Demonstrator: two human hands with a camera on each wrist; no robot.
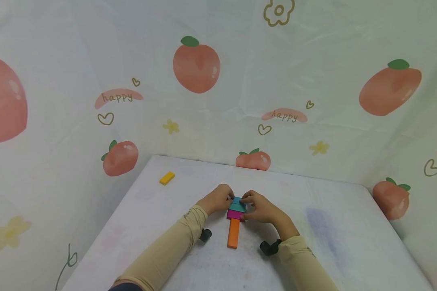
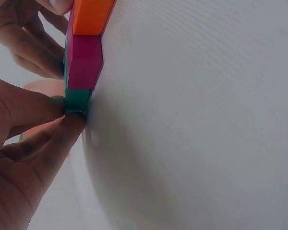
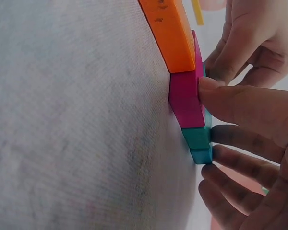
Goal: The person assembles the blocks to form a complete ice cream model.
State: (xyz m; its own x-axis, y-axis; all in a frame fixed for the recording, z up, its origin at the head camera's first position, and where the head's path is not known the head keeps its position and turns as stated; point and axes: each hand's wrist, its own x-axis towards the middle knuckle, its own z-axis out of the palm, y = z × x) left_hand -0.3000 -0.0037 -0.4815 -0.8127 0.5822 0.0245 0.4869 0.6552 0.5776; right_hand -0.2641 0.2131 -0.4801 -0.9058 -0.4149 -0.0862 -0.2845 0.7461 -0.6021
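Note:
A row of flat blocks lies on the table. It runs from an orange bar [image 1: 233, 233] at the near end to a magenta block [image 1: 236, 214], a teal block [image 1: 237, 206] and a turquoise block [image 3: 201, 155] at the far end. My left hand [image 1: 217, 199] is at the left side of the far end, thumb and finger pinching the turquoise block, whose edge they partly hide. On the other side, my right hand [image 1: 263, 208] touches the row with its thumb on the magenta block and spread, gently bent fingers along the teal and turquoise blocks.
A yellow block [image 1: 167, 178] lies alone near the table's back left corner. The white table [image 1: 189, 266] meets a curtain [image 1: 225, 121] printed with fruit at the back. Black wrist cameras [image 1: 269, 247] sit under both forearms, near the orange bar.

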